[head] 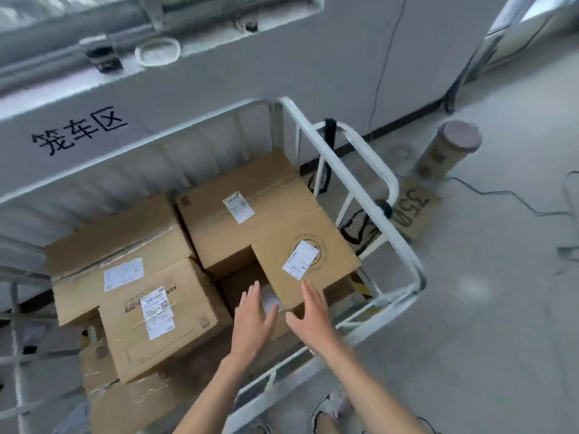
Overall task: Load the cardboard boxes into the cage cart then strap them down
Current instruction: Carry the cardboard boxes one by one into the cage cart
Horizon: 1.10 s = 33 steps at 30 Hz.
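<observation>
Both my grips are spread flat, fingers straight and holding nothing: the left grip (252,321) lies at 7 o'clock of the small box (340,256) and the right grip (313,314) at 6 o'clock, fingertips at its near edge. Whether they actually touch the cardboard I cannot tell. The small box sits in the cage cart (354,183) toward the cart's 4 o'clock corner, tilted, with its far edge riding on the large box (260,227) at 11 o'clock and its near corner overhanging a gap. To seat it well, I judge I should press both palms on the near edge and ease it level, or slide it toward 12 o'clock until it rests fully on what lies beneath, so that nothing rocks once the straps go over. It looks like plain brown cardboard with a white shipping label (300,260) stuck over a printed ring. It seems light and a little soft at the corners, so I would push gently. The front box (156,327) at 9 o'clock looks settled. The black straps (357,230) hang on the side rail at 1 o'clock, not yet in use.
</observation>
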### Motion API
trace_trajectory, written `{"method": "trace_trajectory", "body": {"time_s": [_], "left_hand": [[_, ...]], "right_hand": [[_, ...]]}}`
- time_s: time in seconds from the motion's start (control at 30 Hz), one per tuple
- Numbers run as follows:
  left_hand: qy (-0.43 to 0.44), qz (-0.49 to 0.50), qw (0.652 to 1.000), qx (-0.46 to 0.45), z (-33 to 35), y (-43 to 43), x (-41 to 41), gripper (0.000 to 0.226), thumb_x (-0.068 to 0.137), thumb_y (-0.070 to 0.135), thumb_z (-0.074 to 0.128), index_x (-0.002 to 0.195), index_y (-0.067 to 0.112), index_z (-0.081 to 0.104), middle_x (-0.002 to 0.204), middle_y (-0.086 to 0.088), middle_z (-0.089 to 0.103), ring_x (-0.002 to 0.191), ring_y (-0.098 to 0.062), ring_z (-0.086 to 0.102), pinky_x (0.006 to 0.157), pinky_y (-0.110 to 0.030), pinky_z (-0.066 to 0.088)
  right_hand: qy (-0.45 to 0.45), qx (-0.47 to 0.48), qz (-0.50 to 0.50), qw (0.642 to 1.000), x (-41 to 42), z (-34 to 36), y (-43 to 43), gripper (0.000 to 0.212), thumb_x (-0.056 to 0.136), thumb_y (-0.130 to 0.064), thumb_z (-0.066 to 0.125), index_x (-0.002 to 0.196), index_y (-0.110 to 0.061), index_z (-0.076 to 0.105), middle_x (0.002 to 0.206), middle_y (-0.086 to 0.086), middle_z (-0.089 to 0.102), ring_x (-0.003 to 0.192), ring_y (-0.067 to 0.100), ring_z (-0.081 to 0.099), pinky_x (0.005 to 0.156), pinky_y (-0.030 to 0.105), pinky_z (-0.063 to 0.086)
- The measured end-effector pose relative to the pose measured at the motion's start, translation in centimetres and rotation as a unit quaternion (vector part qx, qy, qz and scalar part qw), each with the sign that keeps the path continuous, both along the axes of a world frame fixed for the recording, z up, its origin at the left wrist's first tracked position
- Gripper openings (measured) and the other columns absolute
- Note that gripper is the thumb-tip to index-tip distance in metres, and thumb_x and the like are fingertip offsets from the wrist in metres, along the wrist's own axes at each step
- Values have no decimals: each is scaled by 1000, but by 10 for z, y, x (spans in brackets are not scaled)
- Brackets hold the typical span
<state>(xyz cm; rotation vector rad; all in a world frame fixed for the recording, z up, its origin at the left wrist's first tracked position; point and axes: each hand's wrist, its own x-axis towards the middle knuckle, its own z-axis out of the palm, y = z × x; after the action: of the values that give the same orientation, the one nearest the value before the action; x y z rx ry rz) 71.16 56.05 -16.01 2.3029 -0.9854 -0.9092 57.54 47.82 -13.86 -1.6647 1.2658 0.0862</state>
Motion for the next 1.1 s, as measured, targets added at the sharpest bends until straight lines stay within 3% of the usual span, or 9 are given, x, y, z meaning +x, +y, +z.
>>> {"method": "trace_trajectory", "body": {"time_s": [0.07,0.17,0.3,0.47,0.63,0.77,0.93,1.1], "left_hand": [[4,-46,998,-45,29,-42,-49,72,95,37,62,156,15,28,160,-4,34,148,-20,26,117,-38,25],[15,-111,990,-81,63,-95,-124,72,96,44,60,156,18,28,160,-4,34,148,-21,28,119,-38,27],[36,-171,975,-137,98,-154,-211,69,96,42,58,155,20,30,156,-2,40,143,-19,35,116,-37,31],[49,-245,957,-148,114,-218,-294,68,100,43,54,157,21,24,162,2,28,152,-17,17,122,-38,21],[52,-268,953,-133,104,-298,-348,68,100,41,54,157,18,25,162,-1,29,152,-19,19,122,-40,22],[79,-236,963,-103,74,-376,-371,69,100,41,54,157,15,25,161,-3,31,150,-19,26,120,-41,27],[135,-167,976,-29,45,-463,-387,67,100,42,54,157,18,28,161,-1,32,148,-18,29,119,-39,30],[130,-157,979,25,32,-541,-396,66,100,41,55,156,18,29,160,-1,34,147,-17,32,118,-36,30]], "right_hand": [[9,-56,-6,998,-58,32,-32,84,95,-38,54,160,-26,2,168,-3,-3,153,16,-10,122,39,7],[41,-129,-45,990,-149,73,-76,84,95,-40,54,159,-28,2,168,-3,-5,152,18,-13,124,45,10],[56,-166,-142,974,-256,108,-113,83,95,-39,56,160,-26,7,168,1,1,154,24,-6,123,40,8],[67,-158,-234,957,-342,119,-150,80,95,-40,54,160,-27,9,168,2,2,154,23,-5,122,38,5],[81,-136,-241,958,-384,104,-216,82,94,-40,56,159,-26,8,168,4,4,154,25,-2,122,38,8],[94,-125,-209,965,-394,79,-292,86,94,-37,56,159,-28,0,168,3,2,154,24,-1,122,37,9],[98,-31,-158,982,-397,55,-361,89,97,-34,56,158,-30,-9,168,3,-3,154,25,-4,121,39,12],[82,-6,-169,982,-419,38,-452,89,97,-33,57,159,-28,-8,168,2,-1,154,22,-1,121,39,16]]}}
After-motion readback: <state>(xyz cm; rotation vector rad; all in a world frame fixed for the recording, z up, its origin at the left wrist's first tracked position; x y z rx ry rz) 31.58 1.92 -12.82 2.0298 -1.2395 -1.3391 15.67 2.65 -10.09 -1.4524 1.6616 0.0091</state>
